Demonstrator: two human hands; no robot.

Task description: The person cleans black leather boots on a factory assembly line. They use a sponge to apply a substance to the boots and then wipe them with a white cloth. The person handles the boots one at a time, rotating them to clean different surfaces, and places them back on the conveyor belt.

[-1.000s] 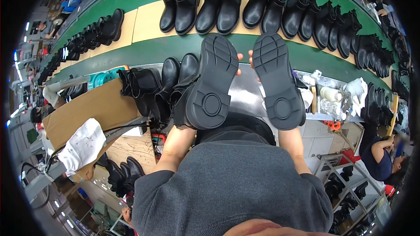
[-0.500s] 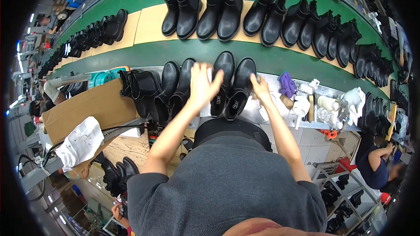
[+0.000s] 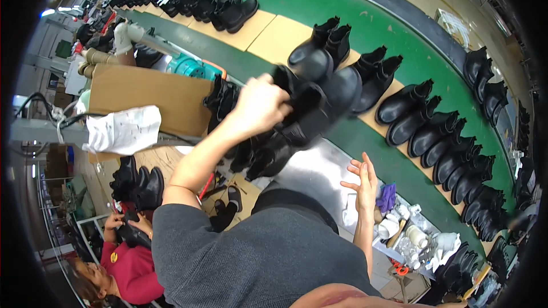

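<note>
My left hand point(image 3: 264, 105) is closed around the upper parts of a pair of black ankle boots point(image 3: 344, 88). They are blurred by motion, held above the bench with their toes toward the green belt. Under and beside them more black ankle boots point(image 3: 269, 157) stand on the bench, partly hidden by my hand and the held pair. My right hand point(image 3: 362, 182) is raised over the bench, fingers apart and holding nothing. It is nearest to a purple cloth point(image 3: 387, 197) and white bottles and rags.
Pairs of black boots point(image 3: 422, 131) line tan boards on the green belt point(image 3: 388, 28). A cardboard sheet point(image 3: 151, 94) and a stained white cloth point(image 3: 128, 128) are at the left. A co-worker in a red top point(image 3: 131, 262) holds a dark shoe at the lower left.
My view has swung toward the left. The boots that stood between my hands are now lifted in my left hand. My right hand has come away from them.
</note>
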